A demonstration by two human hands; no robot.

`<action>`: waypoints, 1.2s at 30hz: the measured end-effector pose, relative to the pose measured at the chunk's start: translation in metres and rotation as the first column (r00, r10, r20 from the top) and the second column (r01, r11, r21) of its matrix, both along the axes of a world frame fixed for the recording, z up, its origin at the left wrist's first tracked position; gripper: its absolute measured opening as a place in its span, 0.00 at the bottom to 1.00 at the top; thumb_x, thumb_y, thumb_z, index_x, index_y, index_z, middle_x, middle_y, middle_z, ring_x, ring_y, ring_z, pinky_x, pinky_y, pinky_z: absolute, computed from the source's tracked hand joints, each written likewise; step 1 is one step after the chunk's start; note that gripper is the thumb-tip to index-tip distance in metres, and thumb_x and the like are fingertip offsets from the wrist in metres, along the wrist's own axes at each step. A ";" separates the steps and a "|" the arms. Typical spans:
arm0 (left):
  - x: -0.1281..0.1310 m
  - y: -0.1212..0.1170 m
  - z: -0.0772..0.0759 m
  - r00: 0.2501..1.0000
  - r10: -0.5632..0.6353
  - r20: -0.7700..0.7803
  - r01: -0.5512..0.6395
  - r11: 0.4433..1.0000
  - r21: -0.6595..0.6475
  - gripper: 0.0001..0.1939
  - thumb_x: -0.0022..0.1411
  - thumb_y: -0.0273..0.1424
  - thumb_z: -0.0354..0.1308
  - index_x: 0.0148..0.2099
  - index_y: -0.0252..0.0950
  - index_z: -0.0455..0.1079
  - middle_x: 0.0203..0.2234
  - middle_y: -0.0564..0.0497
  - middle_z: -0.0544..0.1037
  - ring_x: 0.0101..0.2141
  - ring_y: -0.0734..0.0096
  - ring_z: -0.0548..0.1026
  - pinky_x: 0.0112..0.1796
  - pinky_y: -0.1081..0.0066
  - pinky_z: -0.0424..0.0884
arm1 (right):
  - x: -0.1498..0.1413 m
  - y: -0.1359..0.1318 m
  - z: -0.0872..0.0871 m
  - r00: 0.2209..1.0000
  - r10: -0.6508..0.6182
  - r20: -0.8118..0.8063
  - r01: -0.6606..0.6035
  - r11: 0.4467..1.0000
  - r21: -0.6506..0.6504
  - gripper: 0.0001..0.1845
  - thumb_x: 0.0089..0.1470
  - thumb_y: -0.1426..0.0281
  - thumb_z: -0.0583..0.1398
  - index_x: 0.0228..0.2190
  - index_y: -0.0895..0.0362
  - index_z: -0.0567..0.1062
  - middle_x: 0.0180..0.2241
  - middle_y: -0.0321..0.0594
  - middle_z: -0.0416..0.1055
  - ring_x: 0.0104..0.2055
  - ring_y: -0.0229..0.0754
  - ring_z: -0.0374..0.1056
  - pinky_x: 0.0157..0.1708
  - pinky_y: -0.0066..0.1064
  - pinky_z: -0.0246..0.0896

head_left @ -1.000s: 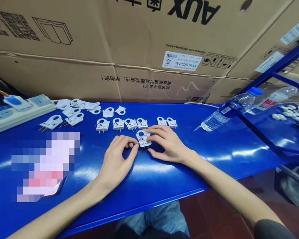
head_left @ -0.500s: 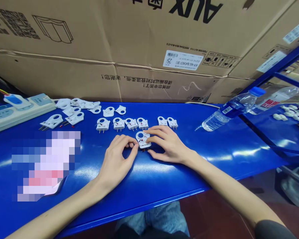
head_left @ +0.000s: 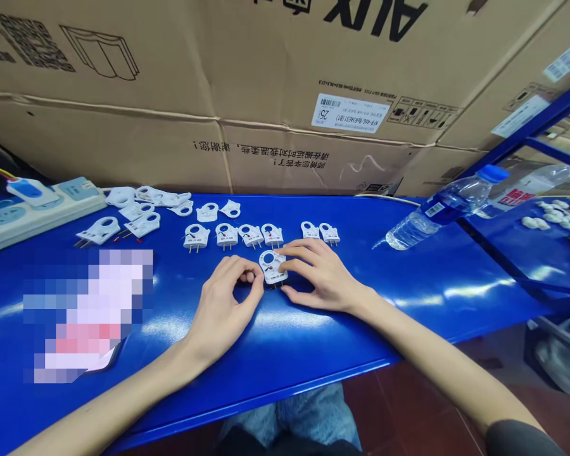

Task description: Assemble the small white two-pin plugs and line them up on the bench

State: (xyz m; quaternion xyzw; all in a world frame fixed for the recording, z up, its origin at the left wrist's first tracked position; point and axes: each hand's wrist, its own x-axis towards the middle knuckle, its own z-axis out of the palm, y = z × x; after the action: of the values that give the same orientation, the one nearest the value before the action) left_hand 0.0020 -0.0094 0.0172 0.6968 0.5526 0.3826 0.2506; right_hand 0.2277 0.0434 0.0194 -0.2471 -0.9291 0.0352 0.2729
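Plug (head_left: 273, 267), long axis tilted, prongs toward body.

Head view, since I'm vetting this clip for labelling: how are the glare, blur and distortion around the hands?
In the head view, glare streaks the glossy blue tabletop near the left hand and right hand; the white plug between them shows no obvious motion blur; wide-angle distortion seems to bow the cardboard boxes; a pixelated patch hides whatever lies at left.
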 end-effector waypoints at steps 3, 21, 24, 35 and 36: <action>0.000 0.000 0.001 1.000 0.001 0.021 -0.001 1.000 0.004 0.09 0.69 0.35 0.54 0.35 0.41 0.70 0.31 0.53 0.74 0.36 0.66 0.71 0.39 0.66 0.67 | 0.000 0.000 0.000 1.000 -0.006 0.000 0.006 1.000 0.012 0.12 0.61 0.65 0.64 0.46 0.54 0.75 0.55 0.46 0.77 0.60 0.52 0.68 0.56 0.47 0.67; 0.002 0.003 0.003 0.983 0.005 0.185 0.026 0.986 -0.167 0.12 0.67 0.41 0.57 0.35 0.40 0.72 0.29 0.54 0.73 0.32 0.70 0.70 0.36 0.69 0.68 | -0.003 -0.004 0.002 0.995 -0.093 0.040 0.085 0.981 0.176 0.11 0.62 0.66 0.62 0.45 0.55 0.77 0.51 0.46 0.79 0.54 0.51 0.70 0.52 0.45 0.65; 0.003 0.003 0.002 0.978 -0.002 0.207 0.038 0.985 -0.169 0.11 0.67 0.40 0.58 0.35 0.40 0.73 0.28 0.55 0.72 0.31 0.71 0.69 0.36 0.70 0.67 | -0.005 -0.006 0.003 0.991 -0.125 0.055 0.111 0.972 0.209 0.10 0.62 0.67 0.62 0.45 0.55 0.77 0.50 0.46 0.78 0.51 0.50 0.70 0.49 0.44 0.65; 0.002 0.000 0.004 0.990 -0.011 0.137 0.024 0.995 -0.096 0.09 0.66 0.37 0.58 0.34 0.41 0.73 0.28 0.54 0.73 0.31 0.69 0.69 0.36 0.68 0.67 | 0.002 0.001 0.002 0.943 -0.321 0.087 0.310 0.943 0.118 0.11 0.62 0.67 0.62 0.46 0.56 0.76 0.56 0.49 0.75 0.54 0.53 0.70 0.49 0.45 0.65; 0.002 0.000 0.004 0.994 -0.016 0.110 0.025 0.997 -0.079 0.09 0.66 0.36 0.57 0.33 0.41 0.73 0.28 0.54 0.73 0.31 0.69 0.70 0.36 0.67 0.66 | 0.005 0.003 0.001 0.932 -0.351 0.089 0.341 0.934 0.103 0.12 0.62 0.67 0.62 0.46 0.55 0.75 0.56 0.49 0.75 0.55 0.54 0.69 0.49 0.45 0.65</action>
State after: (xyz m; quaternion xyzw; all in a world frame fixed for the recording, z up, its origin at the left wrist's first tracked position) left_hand 0.0038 -0.0089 0.0212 0.6699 0.5459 0.3950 0.3118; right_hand 0.2322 0.0468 0.0205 -0.3965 -0.8848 -0.0664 0.2354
